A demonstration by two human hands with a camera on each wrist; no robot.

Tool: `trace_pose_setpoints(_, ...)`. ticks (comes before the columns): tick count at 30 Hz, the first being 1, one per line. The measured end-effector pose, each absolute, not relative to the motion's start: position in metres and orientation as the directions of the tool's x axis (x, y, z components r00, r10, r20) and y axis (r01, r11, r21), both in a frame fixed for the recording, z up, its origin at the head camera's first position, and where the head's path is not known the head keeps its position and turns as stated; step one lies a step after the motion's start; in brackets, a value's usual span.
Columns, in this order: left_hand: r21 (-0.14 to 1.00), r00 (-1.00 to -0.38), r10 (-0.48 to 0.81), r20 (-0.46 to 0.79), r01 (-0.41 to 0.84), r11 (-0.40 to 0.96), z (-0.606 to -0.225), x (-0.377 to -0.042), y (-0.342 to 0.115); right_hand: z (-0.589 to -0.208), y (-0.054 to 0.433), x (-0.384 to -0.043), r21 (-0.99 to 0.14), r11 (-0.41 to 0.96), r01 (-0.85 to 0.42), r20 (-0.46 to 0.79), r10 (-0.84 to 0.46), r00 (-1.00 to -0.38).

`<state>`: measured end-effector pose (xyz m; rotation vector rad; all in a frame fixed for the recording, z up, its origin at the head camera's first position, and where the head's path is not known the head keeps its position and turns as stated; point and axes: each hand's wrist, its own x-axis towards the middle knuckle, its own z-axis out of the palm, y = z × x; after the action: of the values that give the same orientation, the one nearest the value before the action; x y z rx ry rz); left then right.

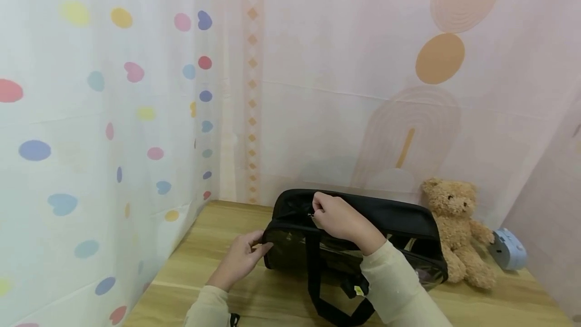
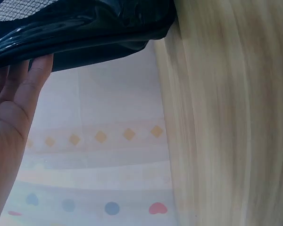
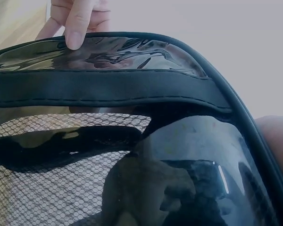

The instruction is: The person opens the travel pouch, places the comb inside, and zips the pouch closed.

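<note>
A black bag (image 1: 408, 213) with see-through plastic panels and mesh (image 3: 85, 183) lies lengthwise on the table. At its left end my left hand (image 1: 238, 260) pinches the edge. The thumb (image 3: 75, 37) presses the clear panel in the right wrist view, with the other fingers behind the rim. Over the bag's top left my right hand (image 1: 339, 218), fingers curled, grips a small metal zipper pull (image 1: 310, 215), mostly hidden by the fingers. A black carrying strap (image 1: 314, 266) hangs in a loop down the front, partly behind the right sleeve (image 1: 399, 286).
A tan teddy bear (image 1: 456, 231) sits against the bag's right end. Beside it stands a light blue object (image 1: 509, 249) with a dark face. Patterned curtains (image 1: 327, 74) close off the back and sides of the wooden table (image 1: 181, 286). A small black piece (image 1: 234, 320) shows by the left sleeve.
</note>
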<state>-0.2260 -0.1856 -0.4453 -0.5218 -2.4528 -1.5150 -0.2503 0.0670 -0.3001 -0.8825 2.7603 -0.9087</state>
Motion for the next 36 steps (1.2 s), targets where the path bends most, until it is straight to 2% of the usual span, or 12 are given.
trace_pose_setpoints(5,0.843,-0.919,0.155,0.363,0.395,0.366,-0.438,-0.221,-0.176,-0.301,0.067,-0.250,-0.590,0.646,-0.484,0.076,-0.552,-0.830)
trace_pose_setpoints(13,0.787,-0.871,0.032,0.490,0.458,0.413,-0.433,-0.216,-0.168,-0.301,0.066,-0.247,-0.557,0.675,-0.483,0.086,-0.532,-0.842)
trace_pose_setpoints(20,0.744,-0.850,0.077,0.522,0.497,0.446,-0.436,-0.217,-0.173,-0.299,0.071,-0.244,-0.518,0.671,-0.529,0.074,-0.581,-0.810)
trace_pose_setpoints(26,0.732,-0.856,0.099,0.508,0.490,0.473,-0.436,-0.216,-0.176,-0.299,0.083,-0.244,-0.507,0.636,-0.581,0.091,-0.631,-0.770)
trace_pose_setpoints(36,0.754,-0.867,0.112,0.485,0.480,0.449,-0.434,-0.215,-0.178,-0.300,0.098,-0.248,-0.569,0.645,-0.510,0.079,-0.575,-0.815)
